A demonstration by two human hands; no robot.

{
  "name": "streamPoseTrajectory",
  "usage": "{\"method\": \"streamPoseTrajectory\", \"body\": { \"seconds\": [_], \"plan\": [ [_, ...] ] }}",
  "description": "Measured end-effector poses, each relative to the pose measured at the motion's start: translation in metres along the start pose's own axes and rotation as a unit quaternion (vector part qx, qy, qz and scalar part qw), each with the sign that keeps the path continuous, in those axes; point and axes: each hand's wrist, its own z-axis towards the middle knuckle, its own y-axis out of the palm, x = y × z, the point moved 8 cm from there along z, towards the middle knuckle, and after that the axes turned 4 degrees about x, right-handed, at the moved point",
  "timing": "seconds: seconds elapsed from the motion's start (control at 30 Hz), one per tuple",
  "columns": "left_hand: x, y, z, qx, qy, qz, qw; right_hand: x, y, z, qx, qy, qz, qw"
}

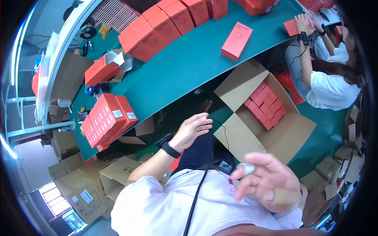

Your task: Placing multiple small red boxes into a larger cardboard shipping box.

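Observation:
My left hand (193, 128) hangs open in front of me just below the edge of the green table (185, 67); it holds nothing, and a black band sits on its wrist. My right hand (264, 181) is raised close to the camera and blurred. Its fingers are loosely spread, and a small pale thing (247, 168) sits at one fingertip. An open cardboard carton (293, 129) on the floor to my right holds several red boxes (265, 104) packed in rows. A single red box (237, 41) lies alone on the table.
A block of red boxes (108, 120) stands at the table's left end, and a long row of them (157, 27) runs along the back. A co-worker in a white shirt (328, 88) sits at the top right, handling a red box. Brown cartons (78, 185) crowd the floor at left and right.

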Motion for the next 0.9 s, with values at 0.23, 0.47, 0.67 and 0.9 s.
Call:
{"method": "streamPoseTrajectory", "body": {
  "seconds": [0.23,0.47,0.67,0.9],
  "plan": [
    [0.163,-0.126,-0.006,0.117,0.231,-0.142,0.955,-0.021,0.027,0.182,-0.025,-0.126,-0.023,0.991],
    [0.316,-0.213,0.060,0.206,0.390,-0.046,0.896,-0.216,-0.042,0.371,0.398,-0.472,-0.391,0.683],
    [0.321,-0.240,0.111,0.233,0.236,-0.008,0.943,-0.276,-0.098,0.469,0.394,-0.433,-0.444,0.678],
    [0.341,-0.233,0.117,0.229,0.171,0.048,0.957,-0.267,-0.107,0.496,0.357,-0.342,-0.410,0.766]
  ]
}}
